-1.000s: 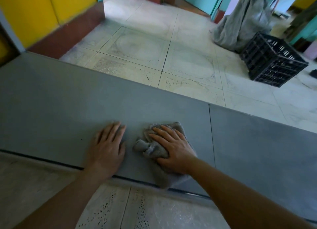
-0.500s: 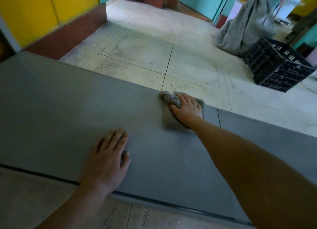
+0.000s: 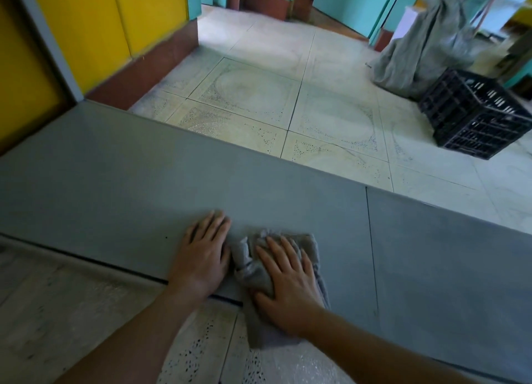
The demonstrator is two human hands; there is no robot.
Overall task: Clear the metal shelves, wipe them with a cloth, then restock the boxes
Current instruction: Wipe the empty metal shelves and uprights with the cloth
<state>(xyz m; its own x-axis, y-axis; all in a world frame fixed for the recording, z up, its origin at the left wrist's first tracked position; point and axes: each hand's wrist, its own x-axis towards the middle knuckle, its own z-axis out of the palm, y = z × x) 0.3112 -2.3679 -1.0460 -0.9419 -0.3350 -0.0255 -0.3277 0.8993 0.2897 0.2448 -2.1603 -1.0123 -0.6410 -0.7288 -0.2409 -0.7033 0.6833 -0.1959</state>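
Two hands lie on the grey metal shelf [image 3: 115, 182]. Our left hand [image 3: 201, 257] rests flat, fingers [image 3: 214, 225] straight, probably to hold it steady. Just right of these fingers, our right hand [image 3: 288, 291] presses the crumpled cloth [image 3: 249, 268] under flat, spread fingers, near the shelf's front edge, so the wipe gets weight.

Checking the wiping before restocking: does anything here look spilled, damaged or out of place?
Nothing looks spilled or damaged. The grey shelf panel lies flat, with no visible dent or stain. Only the cloth is bunched under the right hand and hangs over the panel's near edge; the left hand rests flat beside it.
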